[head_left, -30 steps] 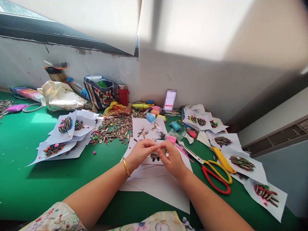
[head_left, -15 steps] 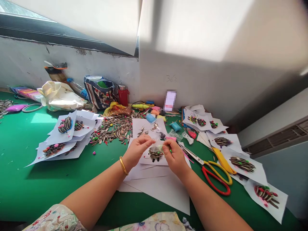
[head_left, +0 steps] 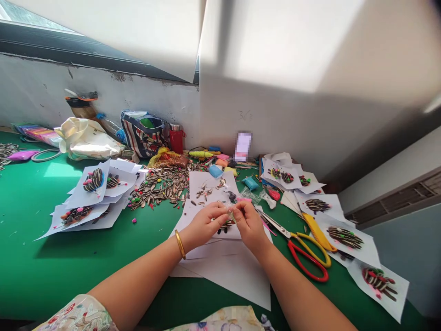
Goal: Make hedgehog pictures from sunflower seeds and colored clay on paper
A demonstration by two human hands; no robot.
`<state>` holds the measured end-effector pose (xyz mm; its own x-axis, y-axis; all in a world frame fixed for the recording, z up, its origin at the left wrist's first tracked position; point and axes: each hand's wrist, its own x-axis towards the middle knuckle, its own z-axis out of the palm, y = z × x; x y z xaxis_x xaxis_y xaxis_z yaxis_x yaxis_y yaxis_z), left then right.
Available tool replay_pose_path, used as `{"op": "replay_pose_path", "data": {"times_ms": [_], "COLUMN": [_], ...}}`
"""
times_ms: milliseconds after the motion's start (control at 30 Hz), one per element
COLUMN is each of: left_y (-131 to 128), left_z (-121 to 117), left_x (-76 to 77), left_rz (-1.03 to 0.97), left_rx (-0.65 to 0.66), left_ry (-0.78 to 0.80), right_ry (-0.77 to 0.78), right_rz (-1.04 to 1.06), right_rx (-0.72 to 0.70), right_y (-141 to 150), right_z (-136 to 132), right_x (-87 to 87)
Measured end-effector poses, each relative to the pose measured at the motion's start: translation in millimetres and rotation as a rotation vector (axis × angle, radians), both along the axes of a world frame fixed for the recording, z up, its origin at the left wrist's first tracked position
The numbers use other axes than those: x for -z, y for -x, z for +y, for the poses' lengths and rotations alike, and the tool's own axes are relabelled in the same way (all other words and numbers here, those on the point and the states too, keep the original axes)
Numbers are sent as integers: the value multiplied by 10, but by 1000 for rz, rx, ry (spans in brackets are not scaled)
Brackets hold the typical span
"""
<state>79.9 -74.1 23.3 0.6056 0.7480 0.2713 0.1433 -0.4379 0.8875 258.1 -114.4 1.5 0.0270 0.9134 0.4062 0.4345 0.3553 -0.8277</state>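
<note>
My left hand [head_left: 206,224] and my right hand [head_left: 251,226] meet over the paper, fingertips pinched together on a small clear plastic bag [head_left: 233,213]. What the bag contains is too small and covered to make out. Below the hands lies a white sheet [head_left: 206,246] bearing a sunflower-seed figure [head_left: 225,226], partly hidden by the fingers. Another sheet just beyond carries a few loose sunflower seeds [head_left: 204,192]. To the right of my right hand, scissors [head_left: 308,253] with one red and one yellow handle lie partly open on the green table.
Finished seed pictures on paper lie at left [head_left: 81,214] and right [head_left: 344,236]. A heap of sunflower seeds [head_left: 165,184] spreads behind. Small clay packets [head_left: 251,184] lie at the back, near a yellow utility knife [head_left: 319,232], a red bottle [head_left: 176,139] and a striped bag [head_left: 144,133].
My hands drew slightly apart half a second ago, with the plastic bag between them and the seed figure uncovered. Now they are back together, covering part of the figure.
</note>
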Motion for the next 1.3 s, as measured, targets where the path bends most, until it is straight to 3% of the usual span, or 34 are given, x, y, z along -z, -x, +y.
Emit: {"op": "replay_pose_path", "data": {"times_ms": [133, 267, 433, 667, 767, 900, 1133, 1300], "left_y": [2, 41, 71, -7, -14, 29, 79, 124], "left_z": [1, 31, 52, 0, 3, 43, 96, 157], "left_x": [13, -2, -17, 35, 47, 14, -6, 46], "left_rz": [-85, -110, -118, 12, -12, -84, -169, -186], "left_rx": [-156, -202, -177, -106, -132, -199, -129, -71], "left_ry": [19, 42, 116, 24, 37, 96, 313, 427], "right_ry": [-33, -53, -117, -83, -64, -65, -1, 22], "right_rz": [-44, -133, -194, -168, -182, -167, -51, -106], "right_rx": [8, -34, -29, -4, 7, 8, -80, -96], "right_y": [-27, -75, -84, -33, -38, -63, -96, -81], "right_z": [25, 47, 44, 31, 41, 66, 86, 65], "right_x": [5, 8, -24, -31, -24, -13, 48, 35]}}
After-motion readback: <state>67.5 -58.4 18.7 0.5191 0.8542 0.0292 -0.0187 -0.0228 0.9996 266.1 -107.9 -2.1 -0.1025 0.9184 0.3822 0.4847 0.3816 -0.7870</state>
